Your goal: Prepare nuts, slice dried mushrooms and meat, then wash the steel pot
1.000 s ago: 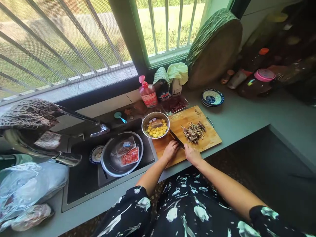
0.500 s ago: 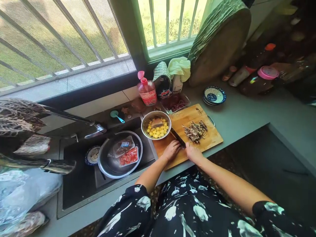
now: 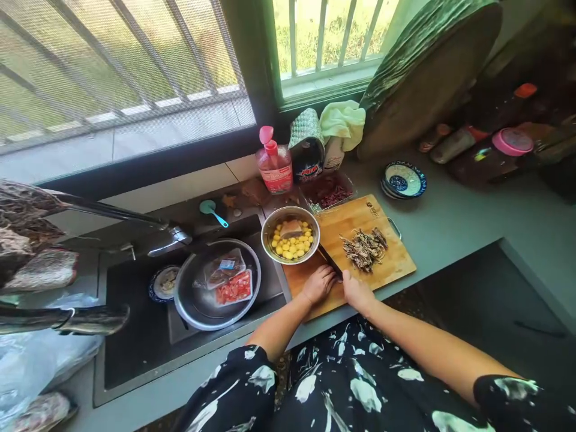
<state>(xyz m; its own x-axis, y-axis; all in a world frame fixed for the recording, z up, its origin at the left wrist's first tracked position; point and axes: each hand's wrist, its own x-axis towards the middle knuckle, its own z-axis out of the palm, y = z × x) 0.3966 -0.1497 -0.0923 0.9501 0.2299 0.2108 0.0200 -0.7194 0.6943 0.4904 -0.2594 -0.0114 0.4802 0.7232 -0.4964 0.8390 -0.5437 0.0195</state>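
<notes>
1. Knife [image 3: 330, 261] lies low on the cutting board [image 3: 396, 259], centre of frame; dark blade points up-left toward the small steel bowl [image 3: 290, 234].
2. Right hand [image 3: 357, 292] is closed round the knife handle, just below centre. Handle itself hidden under the fingers.
3. Left hand [image 3: 319, 283] rests fingers-down on the board beside the blade, touching or nearly so; whether it grips anything, cannot tell. Nothing visible under it.
4. Pile of chopped dark strips [image 3: 365, 248] sits mid-board, right of the blade, apart from both hands.
5. Small steel bowl holds yellow kernels and a pale chunk; it overlaps the board's left corner, near the knife tip.
6. Step, as I read it: a pause in chopping, the pile already cut, blade down and resting. Next move likely calls for fresh food under the blade or scraping the pile off; left fingers need to stay clear of the edge.
7. Left of centre: big steel basin [image 3: 193, 309] in the dark sink [image 3: 130, 354] with sealed packets, one red.
8. Upper centre by the window: pink bottle [image 3: 274, 169], dark jar, cloth. Tray [image 3: 330, 191] of dark red bits above the board.
9. Right of centre: blue patterned dishes [image 3: 403, 180]. Upper right: round wooden block [image 3: 427, 72] leaning, bottles behind.
</notes>
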